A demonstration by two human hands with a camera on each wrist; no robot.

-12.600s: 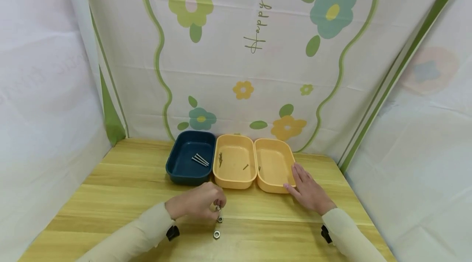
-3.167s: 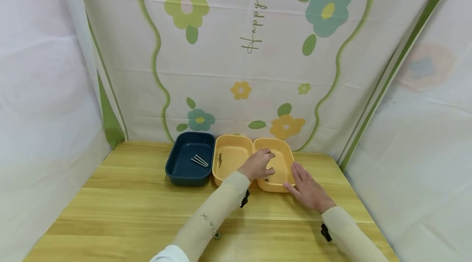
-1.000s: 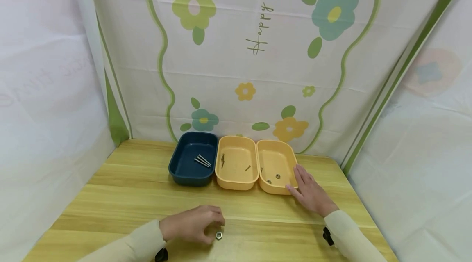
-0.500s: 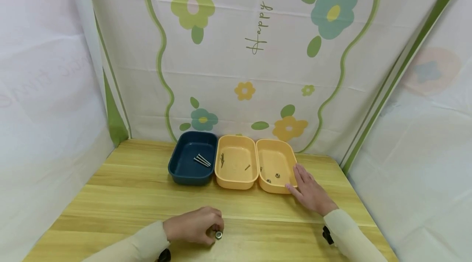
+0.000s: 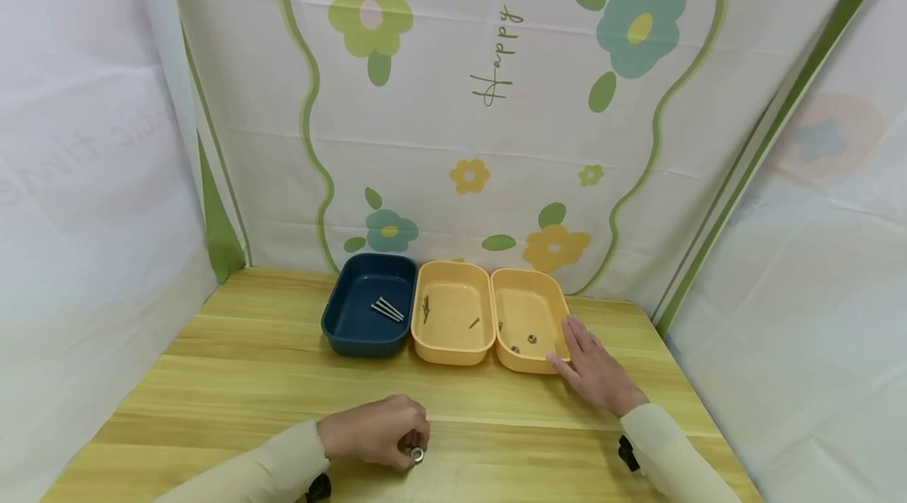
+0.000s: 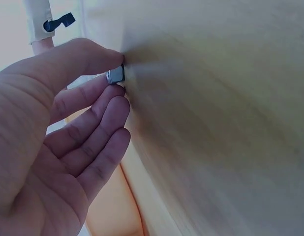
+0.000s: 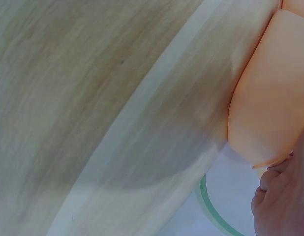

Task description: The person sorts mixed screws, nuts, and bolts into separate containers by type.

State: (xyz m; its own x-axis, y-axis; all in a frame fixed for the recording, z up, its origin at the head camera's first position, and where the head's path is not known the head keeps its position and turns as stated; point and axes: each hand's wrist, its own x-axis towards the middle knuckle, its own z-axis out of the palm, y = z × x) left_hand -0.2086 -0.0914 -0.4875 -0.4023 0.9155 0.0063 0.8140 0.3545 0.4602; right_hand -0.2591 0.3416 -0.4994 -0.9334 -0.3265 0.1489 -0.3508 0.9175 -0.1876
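My left hand [image 5: 375,430] pinches a metal hex nut [image 5: 417,455] on the wooden table. In the left wrist view the nut [image 6: 115,74] sits between the thumb and the index finger, while the other fingers bend loosely beside it. My right hand [image 5: 595,369] rests against the near right corner of the right-hand yellow tray [image 5: 527,364], thumb at the front and fingers along the side. Inside that tray lie a nut [image 5: 532,338], another nut [image 5: 514,349] and a small piece by the left wall. The right wrist view shows only part of the right hand [image 7: 282,196] at the tray's edge.
A second yellow tray [image 5: 453,356] stands in the middle, with small thin screws [image 5: 426,309] and a single screw [image 5: 474,323] in it. On its left, a dark blue tray [image 5: 363,347] holds long screws [image 5: 387,311]. Patterned cloth [image 5: 418,117] hangs behind the row.
Two nuts now lie in the right tray, moved from the table since the earliest frame. The left hand came back from that tray and has closed its fingertips on the table nut. The right hand stays put.
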